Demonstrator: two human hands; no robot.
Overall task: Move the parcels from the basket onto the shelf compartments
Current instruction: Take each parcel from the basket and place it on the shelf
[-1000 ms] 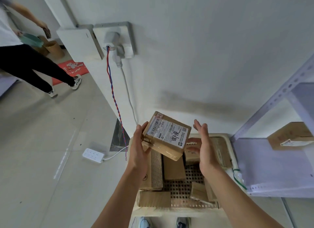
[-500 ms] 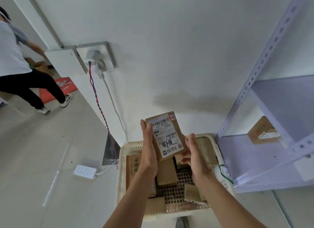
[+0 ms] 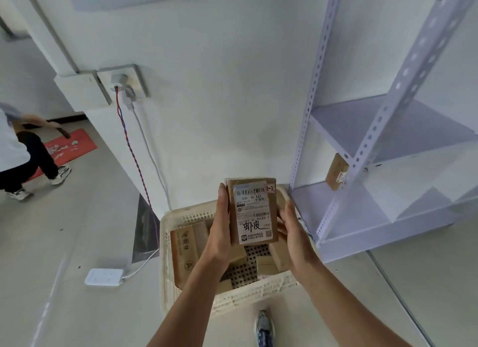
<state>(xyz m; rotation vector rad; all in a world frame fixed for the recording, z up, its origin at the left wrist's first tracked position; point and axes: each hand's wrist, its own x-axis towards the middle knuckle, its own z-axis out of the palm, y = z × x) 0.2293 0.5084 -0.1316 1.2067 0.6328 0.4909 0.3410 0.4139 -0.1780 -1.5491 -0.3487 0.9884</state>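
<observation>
A brown cardboard parcel (image 3: pixel 252 212) with a white shipping label, marked 2-2 in its corner, is held upright above the cream plastic basket (image 3: pixel 232 297). My left hand (image 3: pixel 219 232) grips its left edge, and my right hand (image 3: pixel 292 230) holds its right side from below. Several more brown parcels (image 3: pixel 185 248) lie in the basket beneath my hands. The pale lilac metal shelf (image 3: pixel 372 144) stands to the right, with one small parcel (image 3: pixel 336 172) in a lower compartment.
A wall with a socket and a red-blue twisted cable (image 3: pixel 134 155) rises behind the basket. A white power strip (image 3: pixel 104 276) lies on the floor at left. Another person (image 3: pixel 18 157) stands far left near a red mat. My shoe (image 3: pixel 264 328) shows below the basket.
The parcel turned from tilted to upright with its label facing me, and my right hand closed onto its side. The view swung right, bringing more of the shelf into sight.
</observation>
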